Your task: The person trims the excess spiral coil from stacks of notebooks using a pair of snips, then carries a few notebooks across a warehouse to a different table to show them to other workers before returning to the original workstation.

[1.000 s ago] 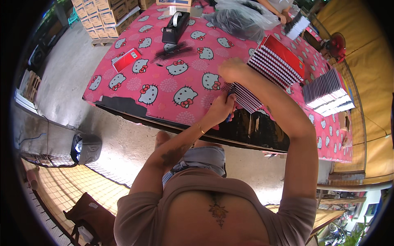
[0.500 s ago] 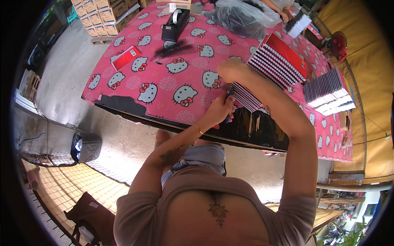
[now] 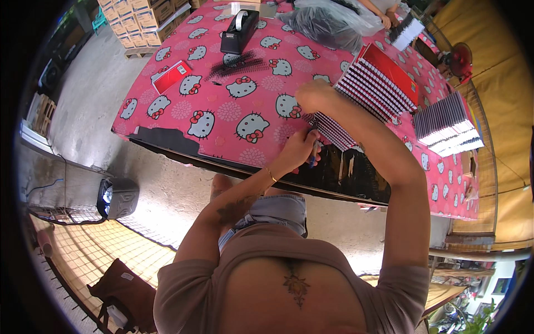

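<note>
My left hand [image 3: 300, 147] is closed around a small blue-handled hand tool [image 3: 313, 161] at the table's near edge. The tool's dark upper end reaches toward the near left corner of a stack of wire-bound notebooks [image 3: 338, 133], and its exact kind is hard to make out. Bent at the wrist, my right hand [image 3: 315, 96] is by the left side of this stack, and its fingers are hidden from view. My right forearm crosses over the notebooks. Just beyond it rises a taller stack of red-covered notebooks [image 3: 384, 78] with black binding along the edges.
Loose black binding coils [image 3: 239, 65], a red notebook [image 3: 171, 77] and a black tape dispenser [image 3: 240, 33] lie on the pink table cover [image 3: 222, 114]. More notebooks [image 3: 449, 125] are stacked at right. A plastic bag [image 3: 328, 25] and another person's hand [image 3: 386, 22] are at the far side.
The blue handle has shifted slightly to the right within my left hand, and its fingers have moved a little. My right hand stays almost in the same place.
</note>
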